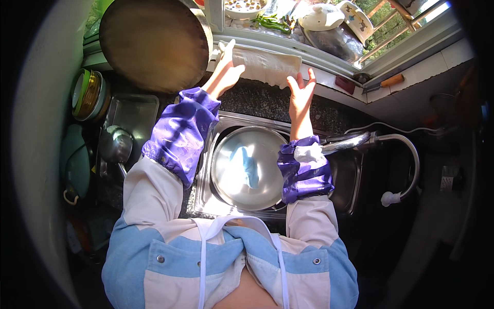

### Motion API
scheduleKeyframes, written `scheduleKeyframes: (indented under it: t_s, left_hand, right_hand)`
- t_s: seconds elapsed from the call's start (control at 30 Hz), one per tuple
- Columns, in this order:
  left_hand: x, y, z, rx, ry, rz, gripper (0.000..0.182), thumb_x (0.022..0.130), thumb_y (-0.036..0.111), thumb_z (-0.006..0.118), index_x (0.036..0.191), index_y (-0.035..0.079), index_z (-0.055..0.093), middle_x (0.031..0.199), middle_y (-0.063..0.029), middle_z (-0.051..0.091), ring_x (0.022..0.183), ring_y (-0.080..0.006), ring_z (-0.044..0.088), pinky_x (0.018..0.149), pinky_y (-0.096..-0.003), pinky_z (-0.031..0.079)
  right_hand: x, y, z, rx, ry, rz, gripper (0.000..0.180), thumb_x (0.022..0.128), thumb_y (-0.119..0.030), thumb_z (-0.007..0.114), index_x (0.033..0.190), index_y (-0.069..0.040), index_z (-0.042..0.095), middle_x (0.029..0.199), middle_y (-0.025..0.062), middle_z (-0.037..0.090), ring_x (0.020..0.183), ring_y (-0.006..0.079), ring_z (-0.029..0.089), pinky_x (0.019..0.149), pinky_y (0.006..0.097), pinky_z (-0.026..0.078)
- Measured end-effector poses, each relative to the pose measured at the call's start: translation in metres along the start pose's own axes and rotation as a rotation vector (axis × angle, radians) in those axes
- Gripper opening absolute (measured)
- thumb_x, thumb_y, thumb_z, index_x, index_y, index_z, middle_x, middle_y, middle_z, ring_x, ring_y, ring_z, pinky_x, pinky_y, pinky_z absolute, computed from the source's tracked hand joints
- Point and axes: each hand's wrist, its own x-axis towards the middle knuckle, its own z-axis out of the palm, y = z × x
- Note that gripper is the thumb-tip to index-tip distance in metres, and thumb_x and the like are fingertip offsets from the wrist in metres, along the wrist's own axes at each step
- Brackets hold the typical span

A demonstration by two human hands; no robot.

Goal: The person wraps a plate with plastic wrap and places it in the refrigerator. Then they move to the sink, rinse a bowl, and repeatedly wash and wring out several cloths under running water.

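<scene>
A pale cloth [266, 63] is spread along the window ledge, its front edge drooping over the ledge. By its left end is my left hand [225, 73], thumb held apart from the fingers. My right hand [302, 90] is raised near the cloth's right corner, fingers spread and nothing in its grasp. Whether either hand touches the cloth is hard to tell. Both forearms wear purple sleeve covers. Between them, a round stainless steel basin [231, 185] sits in the sink [204, 201], bright with sunlight and a bluish reflection.
A large round wooden chopping board [154, 42] leans at the back left. Stacked bowls [90, 94], a steel tray [135, 106] and a ladle [115, 144] stand left. The faucet [345, 143] reaches over my right forearm. A wooden-handled tool [391, 80] lies on the right ledge.
</scene>
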Motion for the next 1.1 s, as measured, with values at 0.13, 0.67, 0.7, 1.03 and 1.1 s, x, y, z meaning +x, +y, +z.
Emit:
scheduleKeyframes:
  t_s: [0.13,0.67,0.7,1.03,1.1]
  left_hand:
    - [-0.032,0.04,-0.005,0.37,0.167,0.175,0.041,0.077,0.015,0.067,0.116,0.005,0.055,0.115,-0.024,0.048,0.111,-0.0371,0.044,0.099,-0.0449,0.036]
    - [-0.295,-0.022,0.099,0.495,-0.598,-0.077,0.054,0.09,0.02,0.049,0.139,-0.001,0.041,0.132,-0.022,0.051,0.121,-0.0335,0.05,0.103,-0.0399,0.039]
    - [-0.288,0.011,0.078,0.47,-0.645,-0.133,0.054,0.086,0.023,0.053,0.134,-0.001,0.046,0.124,-0.0213,0.056,0.119,-0.0342,0.051,0.102,-0.0413,0.039]
    - [-0.251,0.163,0.029,-0.98,-0.49,-0.983,0.032,0.091,0.026,0.053,0.109,-0.001,0.053,0.092,-0.0107,0.059,0.084,-0.0253,0.059,0.08,-0.0377,0.049]
    - [-0.258,0.141,0.041,-1.266,-0.4,-1.086,0.025,0.094,0.022,0.05,0.106,0.0,0.055,0.091,-0.0098,0.06,0.081,-0.024,0.061,0.078,-0.0357,0.051]
  right_hand:
    - [-0.031,0.008,0.0,-0.414,0.111,-0.175,0.062,0.083,-0.006,0.067,0.136,-0.002,0.035,0.132,0.0198,0.044,0.122,0.0287,0.046,0.101,0.0384,0.04]
    - [-0.297,0.166,-0.093,-0.505,0.222,0.854,0.044,0.09,-0.042,0.059,0.12,-0.01,0.057,0.114,0.0137,0.059,0.103,0.0282,0.057,0.088,0.044,0.049]
    - [-0.293,0.151,-0.085,-0.045,0.171,0.937,0.038,0.091,-0.039,0.057,0.117,-0.011,0.058,0.11,0.0111,0.06,0.099,0.0246,0.058,0.084,0.0411,0.05]
    - [-0.264,0.086,-0.07,1.239,-0.028,1.187,0.024,0.095,-0.03,0.054,0.109,-0.012,0.061,0.098,0.0042,0.063,0.089,0.0172,0.061,0.079,0.0314,0.051]
    - [-0.27,0.078,-0.067,1.246,-0.006,1.185,0.024,0.094,-0.03,0.055,0.108,-0.012,0.061,0.097,0.0038,0.063,0.088,0.0171,0.061,0.079,0.0304,0.051]
